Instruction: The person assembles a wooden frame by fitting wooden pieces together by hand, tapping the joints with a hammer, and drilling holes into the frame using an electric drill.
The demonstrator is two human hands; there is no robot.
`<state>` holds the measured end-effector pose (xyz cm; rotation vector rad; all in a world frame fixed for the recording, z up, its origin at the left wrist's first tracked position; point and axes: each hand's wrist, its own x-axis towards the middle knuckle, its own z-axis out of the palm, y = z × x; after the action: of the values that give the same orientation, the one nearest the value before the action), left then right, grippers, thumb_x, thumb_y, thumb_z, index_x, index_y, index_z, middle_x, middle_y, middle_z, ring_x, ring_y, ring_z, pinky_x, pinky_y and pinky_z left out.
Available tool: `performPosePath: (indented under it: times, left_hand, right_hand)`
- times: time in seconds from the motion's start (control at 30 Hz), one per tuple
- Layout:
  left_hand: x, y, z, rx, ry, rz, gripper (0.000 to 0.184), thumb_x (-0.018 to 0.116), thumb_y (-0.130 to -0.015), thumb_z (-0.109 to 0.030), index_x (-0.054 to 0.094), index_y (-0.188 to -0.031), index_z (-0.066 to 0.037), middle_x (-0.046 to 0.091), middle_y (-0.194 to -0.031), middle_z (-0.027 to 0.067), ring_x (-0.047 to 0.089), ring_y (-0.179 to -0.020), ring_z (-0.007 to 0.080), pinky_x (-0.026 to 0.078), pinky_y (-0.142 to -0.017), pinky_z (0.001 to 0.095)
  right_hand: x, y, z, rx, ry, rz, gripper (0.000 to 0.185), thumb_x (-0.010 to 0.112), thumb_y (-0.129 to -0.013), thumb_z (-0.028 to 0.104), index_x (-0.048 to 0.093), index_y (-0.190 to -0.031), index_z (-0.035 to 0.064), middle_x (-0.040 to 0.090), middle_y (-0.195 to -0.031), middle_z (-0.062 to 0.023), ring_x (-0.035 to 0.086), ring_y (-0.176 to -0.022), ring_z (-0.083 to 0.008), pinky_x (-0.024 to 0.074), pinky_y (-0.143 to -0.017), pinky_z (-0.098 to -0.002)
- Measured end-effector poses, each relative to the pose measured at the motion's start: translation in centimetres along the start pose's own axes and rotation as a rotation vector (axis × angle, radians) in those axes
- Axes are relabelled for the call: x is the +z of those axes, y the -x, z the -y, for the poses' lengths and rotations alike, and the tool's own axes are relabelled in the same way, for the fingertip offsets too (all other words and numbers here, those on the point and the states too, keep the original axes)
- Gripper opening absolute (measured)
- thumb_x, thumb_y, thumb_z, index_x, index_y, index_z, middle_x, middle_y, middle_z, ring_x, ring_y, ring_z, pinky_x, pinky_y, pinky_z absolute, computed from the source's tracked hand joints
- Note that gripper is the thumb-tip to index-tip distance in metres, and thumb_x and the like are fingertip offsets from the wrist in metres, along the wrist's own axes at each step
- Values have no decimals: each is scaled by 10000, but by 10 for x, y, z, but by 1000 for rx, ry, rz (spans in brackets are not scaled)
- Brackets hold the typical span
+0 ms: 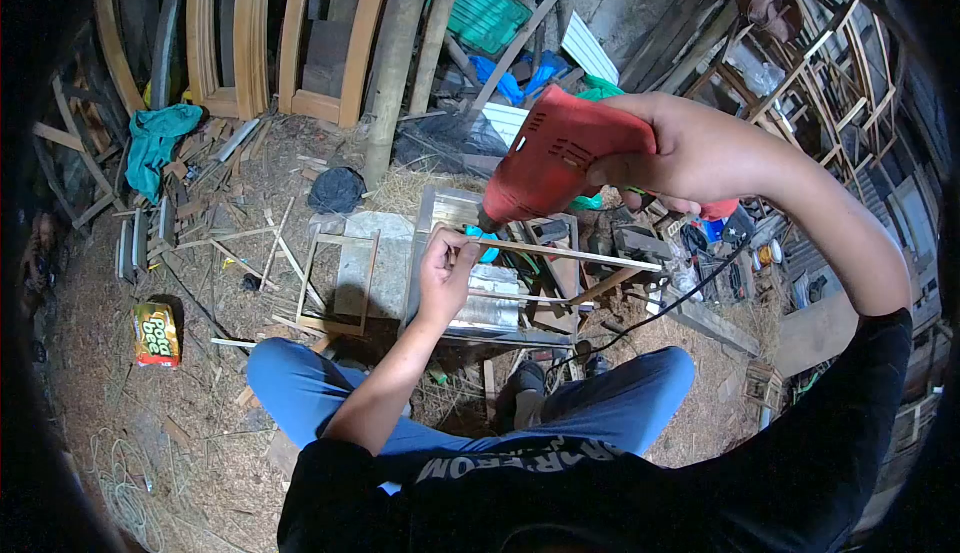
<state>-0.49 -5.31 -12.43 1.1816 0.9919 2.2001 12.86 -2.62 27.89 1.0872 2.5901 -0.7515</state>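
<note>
My right hand [680, 148] is wrapped around a red power drill [560, 148], held tilted with its nose pointing down and left. The drill's tip meets the near-left end of a thin wooden frame [580, 254]. At that same end, my left hand [445, 273] pinches the frame's corner between thumb and fingers, close beside the drill's nose. The fingers partly hide the corner, and I cannot tell whether the bit is inside the wood. Beneath the frame stands a low wooden work box [500, 333] with tools and pieces in it.
A second wooden frame [368, 283] leans left of the box by a pale slab [385, 233]. Wood scraps and a yellow snack packet [157, 334] lie on the ground at left. A black cord [640, 323] runs at right. Tall wooden frames [250, 33] stand behind.
</note>
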Motion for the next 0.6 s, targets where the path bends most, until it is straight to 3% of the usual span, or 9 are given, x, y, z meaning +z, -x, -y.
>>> performPosePath:
  times: [0.6]
  left_hand:
    - [1, 1, 0, -3, 69, -6, 102, 644, -1003, 20, 574, -946, -29, 510, -927, 12, 485, -807, 64, 390, -715, 222]
  right_hand:
    - [0, 0, 0, -15, -11, 12, 332, 705, -1023, 292, 647, -1296, 113, 622, -704, 3, 542, -470, -84, 429, -422, -265]
